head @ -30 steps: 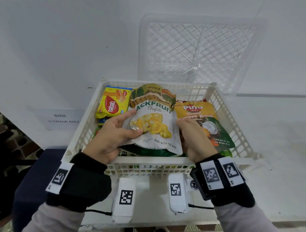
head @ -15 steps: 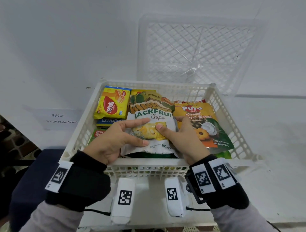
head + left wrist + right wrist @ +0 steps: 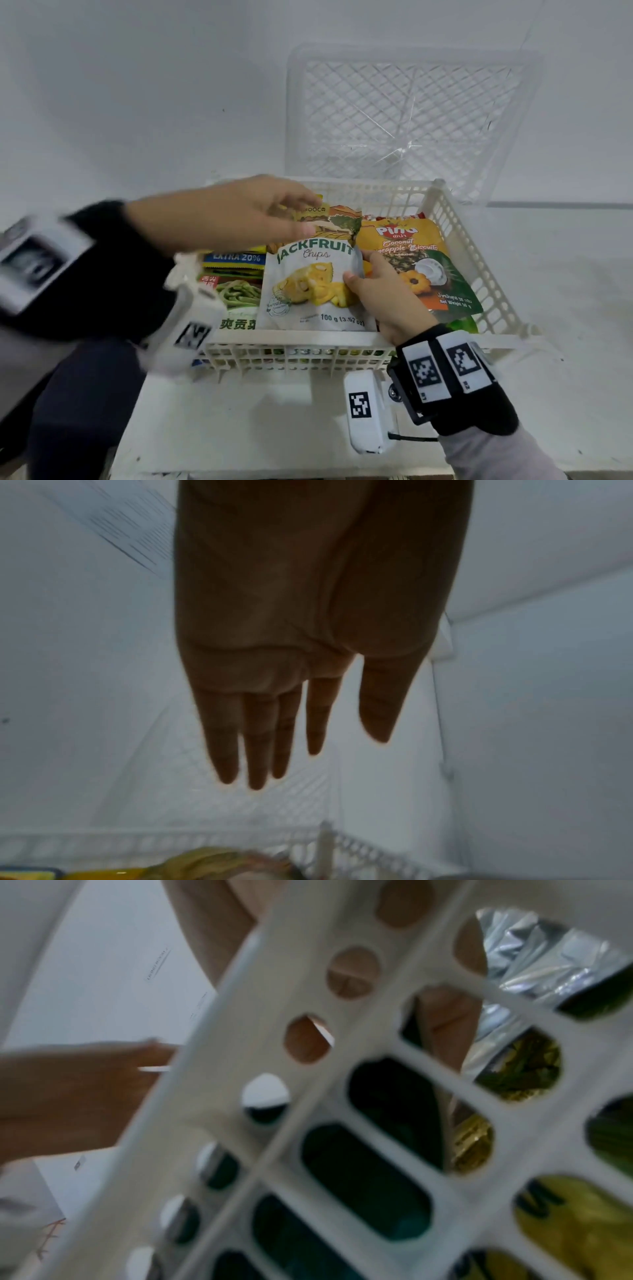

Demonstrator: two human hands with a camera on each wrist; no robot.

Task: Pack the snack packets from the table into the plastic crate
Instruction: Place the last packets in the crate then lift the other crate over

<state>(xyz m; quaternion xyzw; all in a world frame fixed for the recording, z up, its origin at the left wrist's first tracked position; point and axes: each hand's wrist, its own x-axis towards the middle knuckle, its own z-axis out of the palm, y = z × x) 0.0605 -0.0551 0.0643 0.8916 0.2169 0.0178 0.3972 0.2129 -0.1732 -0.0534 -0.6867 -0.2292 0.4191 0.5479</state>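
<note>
The white plastic crate [image 3: 291,337] holds several snack packets. A white jackfruit chips packet [image 3: 308,284] lies on top at the front middle. My right hand [image 3: 358,267] grips its right edge, thumb on the front. My left hand [image 3: 310,214] hovers blurred above the crate's back left with fingers relaxed. In the left wrist view the left hand [image 3: 308,750] is straight-fingered and holds nothing above the crate wall [image 3: 205,840]. The right wrist view looks through the crate wall [image 3: 308,1069] at silver foil [image 3: 534,953].
An orange coconut pineapple biscuits packet [image 3: 421,260] lies at the crate's right, a green bean packet [image 3: 238,294] and a blue packet [image 3: 236,257] at its left. A clear lattice lid [image 3: 411,120] leans on the wall behind. A dark blue seat [image 3: 85,394] stands lower left.
My left hand has let go of the jackfruit packet and risen up and back over the crate. The packet now lies flatter, and my right hand has shifted to its right edge.
</note>
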